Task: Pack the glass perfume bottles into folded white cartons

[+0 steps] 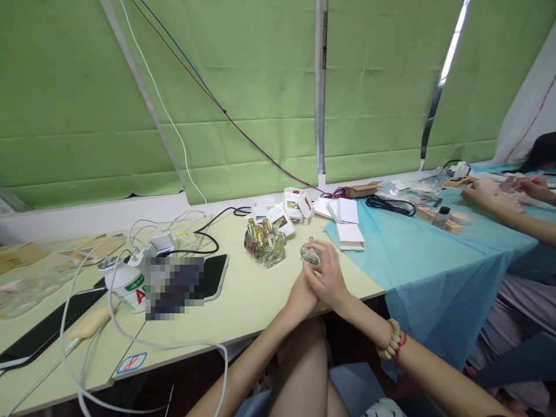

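Above the table's front edge, a small clear glass perfume bottle is held in my right hand, whose closed fingers cover its right side. My left hand is pressed against my right hand from below and to the left. Its fingers are mostly hidden behind the right hand, so I cannot tell whether they grip the bottle. To the left stands a cluster of similar glass perfume bottles, some with gold caps. Small white printed boxes lie just behind them.
Blank white boxes lie at the blue cloth's edge. Leftward are a phone, a white bottle, chargers and loose white cables. A black cable coil lies behind. At far right, another person's hands work.
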Motion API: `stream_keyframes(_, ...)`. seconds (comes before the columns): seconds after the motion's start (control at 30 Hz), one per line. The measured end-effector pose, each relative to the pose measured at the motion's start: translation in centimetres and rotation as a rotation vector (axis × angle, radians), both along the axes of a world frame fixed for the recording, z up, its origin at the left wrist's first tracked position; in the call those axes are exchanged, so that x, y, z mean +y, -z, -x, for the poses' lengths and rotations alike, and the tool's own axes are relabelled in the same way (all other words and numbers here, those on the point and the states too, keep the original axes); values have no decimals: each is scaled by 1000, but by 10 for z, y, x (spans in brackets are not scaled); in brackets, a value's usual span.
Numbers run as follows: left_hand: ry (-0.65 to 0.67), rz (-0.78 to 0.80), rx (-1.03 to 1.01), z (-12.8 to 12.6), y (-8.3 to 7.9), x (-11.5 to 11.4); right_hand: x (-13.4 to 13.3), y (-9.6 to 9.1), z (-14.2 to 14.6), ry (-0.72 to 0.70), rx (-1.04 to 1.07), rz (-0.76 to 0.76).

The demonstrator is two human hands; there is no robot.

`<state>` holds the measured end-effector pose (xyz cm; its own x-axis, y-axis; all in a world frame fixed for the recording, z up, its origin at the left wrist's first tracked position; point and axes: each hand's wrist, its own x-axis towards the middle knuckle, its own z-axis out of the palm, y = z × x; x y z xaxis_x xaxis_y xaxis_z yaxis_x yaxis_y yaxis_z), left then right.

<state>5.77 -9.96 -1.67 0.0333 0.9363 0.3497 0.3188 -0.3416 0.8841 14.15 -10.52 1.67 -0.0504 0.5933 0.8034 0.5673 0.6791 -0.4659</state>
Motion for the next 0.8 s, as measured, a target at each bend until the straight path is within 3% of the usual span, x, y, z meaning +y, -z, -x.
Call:
stream_keyframes(0.1, -47, 22, 63, 20, -12, 11, 25, 4, -9, 117, -8, 150)
stream_keyframes(0.23, -17, 81, 132, 22, -14, 29, 49, 17, -23, -2, -43, 256)
stream_keyframes(0.4, -37, 14, 99, 18, -5, 49, 63, 21, -43, -189, -11, 247)
stream_keyframes(0.8, -69, -37, 172, 20, 3, 52, 73, -2, -39, -167, 204, 241)
